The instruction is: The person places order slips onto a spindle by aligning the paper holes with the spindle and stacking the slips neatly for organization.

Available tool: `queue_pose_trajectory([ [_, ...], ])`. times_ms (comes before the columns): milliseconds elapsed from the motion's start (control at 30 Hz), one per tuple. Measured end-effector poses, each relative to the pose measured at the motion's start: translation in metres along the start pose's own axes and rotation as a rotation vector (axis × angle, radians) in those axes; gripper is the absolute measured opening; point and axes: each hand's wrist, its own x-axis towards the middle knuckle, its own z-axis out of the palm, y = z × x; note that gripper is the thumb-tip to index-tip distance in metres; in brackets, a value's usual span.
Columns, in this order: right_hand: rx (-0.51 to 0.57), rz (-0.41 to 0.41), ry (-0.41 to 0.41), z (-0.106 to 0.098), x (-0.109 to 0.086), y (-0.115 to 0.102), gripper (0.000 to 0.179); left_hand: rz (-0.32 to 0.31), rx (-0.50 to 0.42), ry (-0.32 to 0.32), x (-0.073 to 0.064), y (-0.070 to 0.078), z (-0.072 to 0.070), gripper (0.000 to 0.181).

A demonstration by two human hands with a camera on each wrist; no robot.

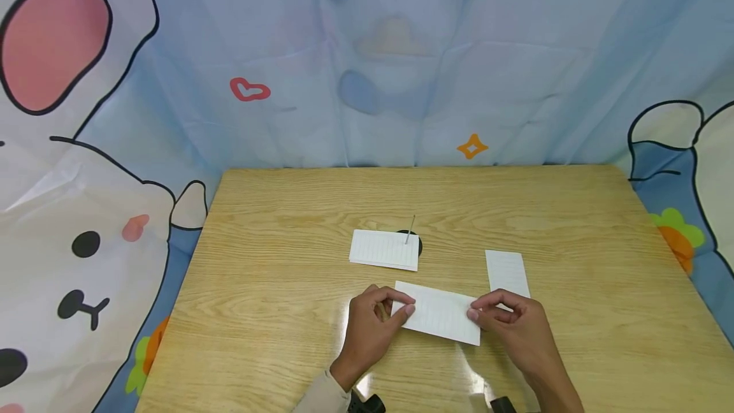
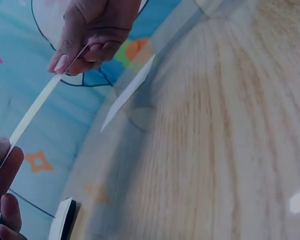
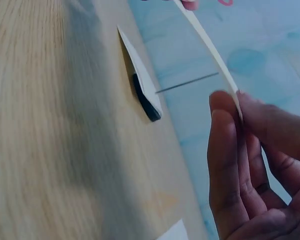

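Observation:
A white lined paper slip [image 1: 440,312] is held above the table between both hands. My left hand [image 1: 371,330] pinches its left end between thumb and fingers, and my right hand [image 1: 518,330] pinches the right end the same way. Seen edge-on in the right wrist view, the slip [image 3: 210,45] is thin and slightly bowed. Beyond the hands, lined slips [image 1: 381,248] are stuck on the upright metal spike [image 1: 410,229] of a bill holder with a round black base [image 1: 420,247]. Another lined slip [image 1: 508,271] lies on the table just beyond my right hand.
The wooden table [image 1: 258,260] has a glossy top with light reflections near its front. Behind it hangs a light blue cartoon curtain [image 1: 401,62]. Black straps [image 1: 367,404] show at the wrists along the bottom edge.

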Motion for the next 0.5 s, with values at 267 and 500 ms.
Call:
queue_pose_trajectory([
  [267, 0.016, -0.045, 0.053, 0.011, 0.01, -0.014, 0.019, 0.012, 0.003, 0.038, 0.008, 0.002, -0.007, 0.005],
  [500, -0.012, -0.065, 0.06, 0.019, 0.018, -0.022, 0.024, -0.011, -0.035, 0.104, 0.016, 0.008, -0.013, 0.005],
])
